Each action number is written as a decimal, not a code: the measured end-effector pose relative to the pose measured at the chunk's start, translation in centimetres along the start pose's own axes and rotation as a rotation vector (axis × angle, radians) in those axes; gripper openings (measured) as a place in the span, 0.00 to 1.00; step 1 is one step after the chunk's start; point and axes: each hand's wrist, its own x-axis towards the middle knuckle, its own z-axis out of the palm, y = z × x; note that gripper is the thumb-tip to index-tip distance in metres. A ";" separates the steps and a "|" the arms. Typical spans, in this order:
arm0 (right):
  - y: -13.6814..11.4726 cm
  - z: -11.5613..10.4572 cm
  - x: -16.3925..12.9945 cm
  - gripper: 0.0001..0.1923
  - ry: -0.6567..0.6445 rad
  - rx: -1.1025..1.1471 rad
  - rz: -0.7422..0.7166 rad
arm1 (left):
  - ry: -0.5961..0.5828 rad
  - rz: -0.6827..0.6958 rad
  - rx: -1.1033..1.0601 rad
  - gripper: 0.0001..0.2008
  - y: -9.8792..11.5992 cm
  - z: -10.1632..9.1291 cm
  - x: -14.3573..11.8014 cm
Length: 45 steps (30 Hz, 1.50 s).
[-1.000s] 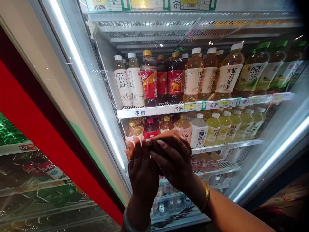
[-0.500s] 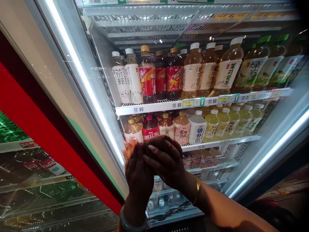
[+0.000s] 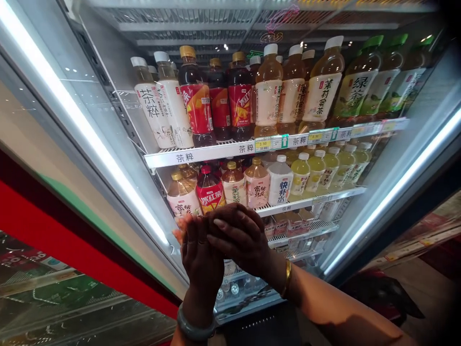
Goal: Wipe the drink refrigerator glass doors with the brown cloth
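Both my hands are raised together before the lit drinks fridge. My left hand [image 3: 202,269] is upright with its fingers bent and pressed together, and a grey bangle circles its wrist. Across from the right comes my right hand [image 3: 248,242], a gold bracelet at the wrist, its fingers curled over toward the left hand. Whatever lies between them, if anything, is hidden in shadow. Just beyond the fingertips in the picture stand a pink-labelled bottle [image 3: 183,199], a red-labelled iced tea bottle [image 3: 211,192] and a jasmine tea bottle [image 3: 234,185].
Tea bottles, among them a red-labelled one [image 3: 196,105], line the upper shelf [image 3: 219,150]. A white-labelled bottle [image 3: 279,180] and yellow drinks fill the shelf below. Light strips [image 3: 90,125] run along both fridge sides. Reflections show on glass. A red panel [image 3: 72,230] slants at left.
My view has turned, so the shelves sit further left and higher in the picture. Both hands keep the same pose, slightly further left.
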 end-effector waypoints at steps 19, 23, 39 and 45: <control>4.0 -3.9 -2.4 0.19 -0.038 -0.098 0.141 | -0.176 0.063 -0.023 0.41 2.8 2.1 -2.6; 3.7 -3.4 -2.3 0.18 -0.046 -0.120 0.193 | -0.208 0.086 -0.028 0.42 2.7 2.5 -2.5; 4.6 -3.6 -5.8 0.13 -0.109 -0.069 0.106 | -0.266 -0.104 0.114 0.42 4.7 4.7 -4.2; 6.8 -6.8 -6.8 0.14 -0.079 -0.055 0.103 | -0.253 0.082 -0.075 0.42 6.0 5.0 -4.5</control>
